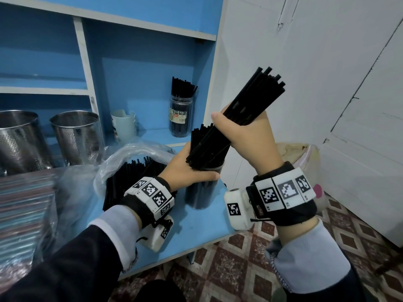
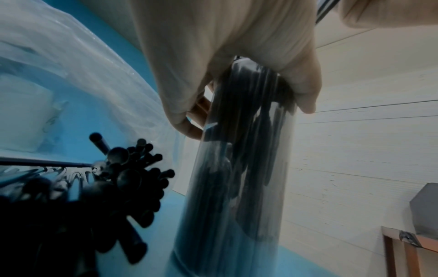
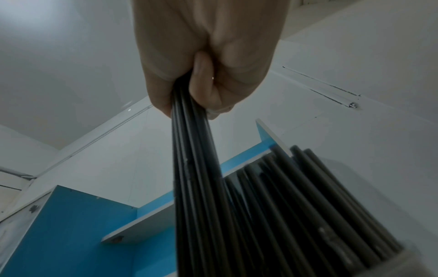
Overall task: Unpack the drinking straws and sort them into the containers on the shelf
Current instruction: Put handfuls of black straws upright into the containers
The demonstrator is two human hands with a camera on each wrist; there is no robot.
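Both hands busy, straws going into jar on blue table (image 1: 194,240).
Left hand (image 1: 185,168) wraps clear jar (image 1: 202,192) at its rim; right hand (image 1: 250,136) just above it is fisted round tilted black straw bundle (image 1: 246,105), lower ends at jar mouth. Bagged straws (image 1: 130,177) left of left hand.

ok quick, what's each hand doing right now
Left hand: grips the clear jar near its rim.
Right hand: grips a bundle of black straws, tilted over the jar.
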